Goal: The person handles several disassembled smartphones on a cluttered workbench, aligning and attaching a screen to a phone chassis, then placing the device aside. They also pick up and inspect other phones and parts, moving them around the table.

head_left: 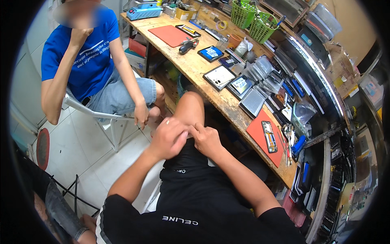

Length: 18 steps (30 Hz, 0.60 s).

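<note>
"And how are the hands being held now?"
"Over the thigh (190, 106): the left hand (168, 138), blurred, is half curled against the right hand (206, 140), its fingers bent too. Whether anything small is pinched there cannot be told."
"The opened phone (269, 137)?"
"Laid on the orange mat (256, 129), at the near end of the workbench (232, 107), presumably so scratches are avoided."
"Farther back?"
"2 green baskets (262, 29) are set there, probably so clutter is contained."

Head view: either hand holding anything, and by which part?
Cannot tell: the left hand and right hand are close together, too unclear to show any hold.
</note>
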Motion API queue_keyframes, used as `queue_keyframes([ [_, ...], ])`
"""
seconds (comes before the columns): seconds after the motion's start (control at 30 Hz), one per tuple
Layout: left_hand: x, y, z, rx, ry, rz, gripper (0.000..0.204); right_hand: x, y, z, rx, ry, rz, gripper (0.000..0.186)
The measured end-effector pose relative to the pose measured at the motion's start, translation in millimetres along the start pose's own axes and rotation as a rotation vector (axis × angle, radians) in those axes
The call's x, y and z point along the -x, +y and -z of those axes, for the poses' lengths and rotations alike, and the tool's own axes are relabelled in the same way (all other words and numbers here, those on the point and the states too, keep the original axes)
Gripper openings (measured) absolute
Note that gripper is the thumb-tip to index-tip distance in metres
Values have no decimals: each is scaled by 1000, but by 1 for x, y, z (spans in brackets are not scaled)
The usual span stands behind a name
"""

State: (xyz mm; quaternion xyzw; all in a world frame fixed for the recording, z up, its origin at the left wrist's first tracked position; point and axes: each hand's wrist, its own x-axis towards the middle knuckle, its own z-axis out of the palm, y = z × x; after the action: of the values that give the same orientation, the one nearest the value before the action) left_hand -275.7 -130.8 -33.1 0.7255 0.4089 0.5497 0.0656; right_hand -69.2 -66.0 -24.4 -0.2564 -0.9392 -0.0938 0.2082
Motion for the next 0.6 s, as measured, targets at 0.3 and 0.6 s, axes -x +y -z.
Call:
queue_keyframes([
  [0.3,-77,-121,-1,226,-813,46,52,16,-7,-7,47,13,26,40],
  [0.6,-100,-193,-46,276,-590,58,60,13,-9,-9,27,28,21,38],
])
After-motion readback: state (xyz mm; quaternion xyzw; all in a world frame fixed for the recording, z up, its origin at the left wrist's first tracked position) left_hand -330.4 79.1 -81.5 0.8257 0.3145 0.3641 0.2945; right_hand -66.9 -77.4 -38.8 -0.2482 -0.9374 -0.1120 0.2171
